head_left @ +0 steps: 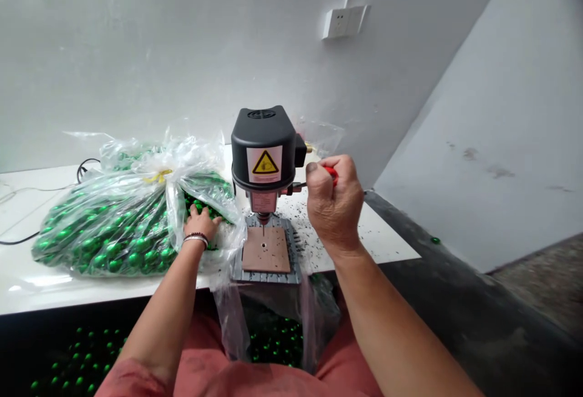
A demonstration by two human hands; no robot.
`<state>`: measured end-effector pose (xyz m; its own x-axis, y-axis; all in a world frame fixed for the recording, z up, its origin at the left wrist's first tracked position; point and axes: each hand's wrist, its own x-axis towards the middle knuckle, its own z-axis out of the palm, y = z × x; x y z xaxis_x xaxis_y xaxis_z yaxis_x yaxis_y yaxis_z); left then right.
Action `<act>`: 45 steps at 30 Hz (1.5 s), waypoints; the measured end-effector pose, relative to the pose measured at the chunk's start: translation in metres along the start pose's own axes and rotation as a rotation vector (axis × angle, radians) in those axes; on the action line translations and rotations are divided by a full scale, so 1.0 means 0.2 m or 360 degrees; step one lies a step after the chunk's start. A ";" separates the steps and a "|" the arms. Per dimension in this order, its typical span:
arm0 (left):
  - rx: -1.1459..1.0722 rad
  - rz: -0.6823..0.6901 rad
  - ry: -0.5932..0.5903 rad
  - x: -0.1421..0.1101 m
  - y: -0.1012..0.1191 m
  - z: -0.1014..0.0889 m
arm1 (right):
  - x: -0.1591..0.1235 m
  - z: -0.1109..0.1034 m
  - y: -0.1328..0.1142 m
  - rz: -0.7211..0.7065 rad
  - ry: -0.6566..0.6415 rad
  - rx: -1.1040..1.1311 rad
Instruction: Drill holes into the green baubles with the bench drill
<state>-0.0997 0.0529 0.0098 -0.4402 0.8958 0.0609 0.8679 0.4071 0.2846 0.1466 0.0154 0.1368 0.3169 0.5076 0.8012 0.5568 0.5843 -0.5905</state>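
In front of me stands a small black drill press [264, 148] with a yellow warning label. My right hand [334, 200] is wrapped round its red-ended feed handle [331, 173]. Below the drill bit, a brown wooden board [266, 257] with a small hole lies on the grey slotted base [237, 272]. My left hand [201, 226] reaches into the opening of a clear plastic bag [173, 203] with its fingers spread over shiny green balls [194, 203]. Its fingertips are partly hidden among them, and I see no ball held.
A large clear bag of green balls [113, 251], tied with yellow, fills the left of the white table [382, 245]. Dark shavings lie right of the press. More green balls [277, 342] sit in a bag below the table edge. One ball [436, 240] lies on the floor.
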 end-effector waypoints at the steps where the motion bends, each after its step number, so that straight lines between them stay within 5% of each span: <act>1: 0.0039 0.0008 -0.0047 -0.03 0.01 0.03 | 0.00 0.00 0.00 -0.0005 0.0007 -0.0007; 9: 0.0022 0.0215 -0.0238 -0.13 0.09 0.12 | -0.05 -0.02 0.00 0.0041 0.0003 -0.0040; 20: -0.0322 0.0232 -0.0018 -0.16 0.04 0.03 | -0.07 -0.03 0.02 0.0091 -0.0032 -0.0052; 24: -0.0889 0.0257 0.0030 -0.26 0.04 -0.08 | -0.07 -0.03 0.02 0.0086 -0.0038 -0.0052; 31: -0.2355 0.0220 -0.0859 -0.52 0.13 -0.16 | -0.08 -0.03 0.01 0.0023 -0.0028 -0.0009; 36: -0.2701 -0.0191 -0.1252 -0.59 0.18 -0.09 | -0.08 -0.04 0.02 0.0012 -0.0063 0.0046; 40: -0.2302 -0.0058 -0.1075 -0.58 0.20 -0.05 | -0.08 -0.04 0.03 0.0013 -0.0086 0.0047; 45: -0.0949 0.0454 -0.0233 -0.51 0.19 0.01 | -0.09 -0.05 0.03 -0.0011 -0.0092 0.0058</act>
<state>-0.0207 -0.0233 0.0122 -0.1404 0.9856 0.0940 0.6516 0.0205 0.7583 0.1518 0.0047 0.1201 0.2678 0.5389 0.7987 0.5303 0.6097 -0.5891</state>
